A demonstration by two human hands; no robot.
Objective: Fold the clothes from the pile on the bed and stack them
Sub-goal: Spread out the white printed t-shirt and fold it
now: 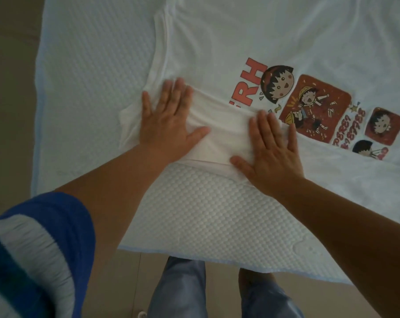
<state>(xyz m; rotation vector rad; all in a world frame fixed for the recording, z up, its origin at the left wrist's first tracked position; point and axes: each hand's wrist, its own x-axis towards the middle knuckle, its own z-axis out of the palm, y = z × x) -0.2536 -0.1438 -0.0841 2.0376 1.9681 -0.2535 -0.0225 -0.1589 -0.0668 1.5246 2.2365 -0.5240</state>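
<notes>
A white T-shirt [229, 42] with red cartoon prints lies spread flat on the bed [91, 76], print side up. One sleeve [219, 134] is folded in over the shirt body near the bed's front edge. My left hand [169, 118] lies flat on the left end of that folded sleeve, fingers spread. My right hand [272, 152] presses flat on its right end, beside the cartoon print [313, 111]. Neither hand grips the cloth.
The bed has a white quilted cover with a pale blue edge [194, 254]. Beige floor [10, 88] shows at the left and below. My legs in blue jeans [178, 290] stand at the bed's front edge. No clothes pile is in view.
</notes>
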